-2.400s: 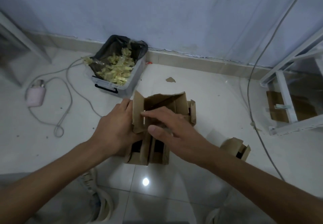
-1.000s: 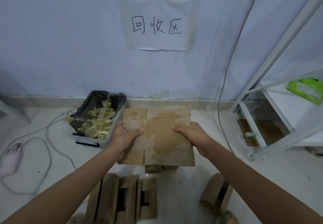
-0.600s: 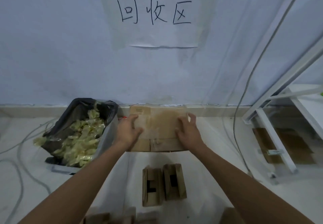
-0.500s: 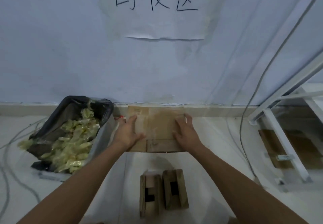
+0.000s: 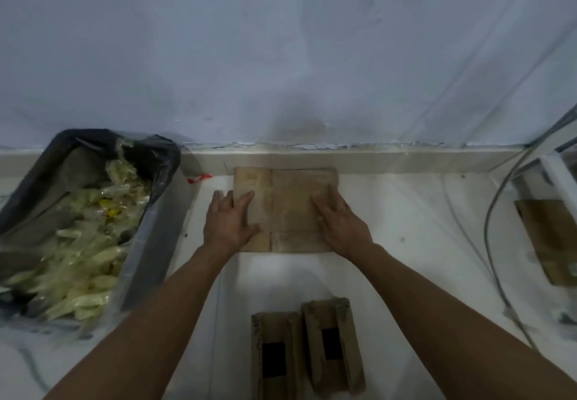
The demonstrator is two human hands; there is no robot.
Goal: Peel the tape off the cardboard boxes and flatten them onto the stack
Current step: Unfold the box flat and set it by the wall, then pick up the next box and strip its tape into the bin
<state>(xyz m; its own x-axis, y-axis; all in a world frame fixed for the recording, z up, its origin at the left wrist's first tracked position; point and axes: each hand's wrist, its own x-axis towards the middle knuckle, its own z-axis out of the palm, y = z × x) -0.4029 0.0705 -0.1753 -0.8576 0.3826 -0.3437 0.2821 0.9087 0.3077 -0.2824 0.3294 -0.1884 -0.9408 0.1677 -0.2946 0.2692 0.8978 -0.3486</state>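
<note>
A flattened brown cardboard box (image 5: 285,209) lies on the white floor, its far edge against the baseboard. My left hand (image 5: 229,223) rests palm down on its left edge, fingers spread, partly on the floor. On the right half, my right hand (image 5: 340,223) lies flat with the fingers apart. Neither hand grips anything. I cannot tell whether other sheets lie under this one. Nearer to me two small folded cardboard boxes (image 5: 276,356) (image 5: 332,345) stand side by side, each with a dark slot.
A clear plastic bin (image 5: 150,243) lined with a black bag, full of crumpled yellowish tape, stands at the left. A small red scrap (image 5: 199,178) lies by the baseboard. At the right are a white shelf frame (image 5: 559,181), a grey cable (image 5: 490,234) and brown cardboard (image 5: 546,237).
The flattened box went from held up in both hands to lying on the floor by the wall. Both hands now press flat on it, and the view has tilted further down.
</note>
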